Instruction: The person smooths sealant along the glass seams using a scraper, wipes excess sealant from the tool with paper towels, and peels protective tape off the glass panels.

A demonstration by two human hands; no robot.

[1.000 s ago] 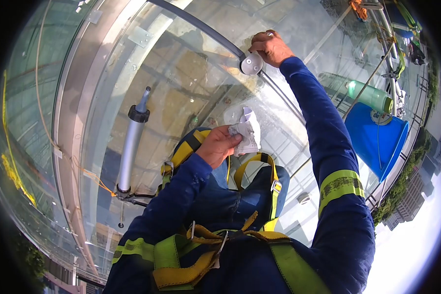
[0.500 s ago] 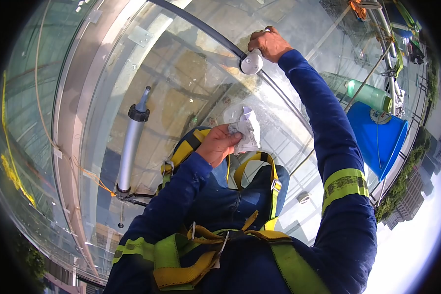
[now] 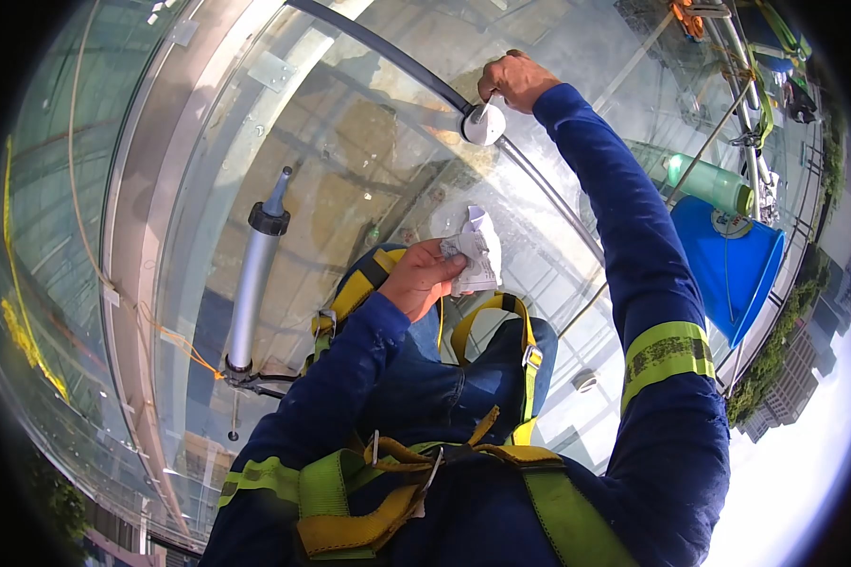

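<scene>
My left hand (image 3: 424,280) grips a crumpled white paper (image 3: 477,253) over my lap, with the thumb on top. Farther out, my right hand (image 3: 517,82) is closed, its fingers pinched at the rim of a round white disc fitting (image 3: 484,124) on the glass joint. Whatever thin thing sits between those fingers is too small to name. A black strip (image 3: 378,42) runs up to the disc from the upper left. Left of my left arm lies a silver caulking gun (image 3: 254,283), its grey nozzle pointing away from me.
Glass panels (image 3: 388,142) lie under me, with a metal frame beam (image 3: 137,217) on the left. On the right are a blue bucket (image 3: 728,269), a green bottle (image 3: 719,184), ropes and a metal rail (image 3: 749,113). Harness straps (image 3: 529,369) cross my lap.
My right hand has shifted slightly, its fingers now bent down at the disc's upper edge. My left hand and the paper have hardly moved.
</scene>
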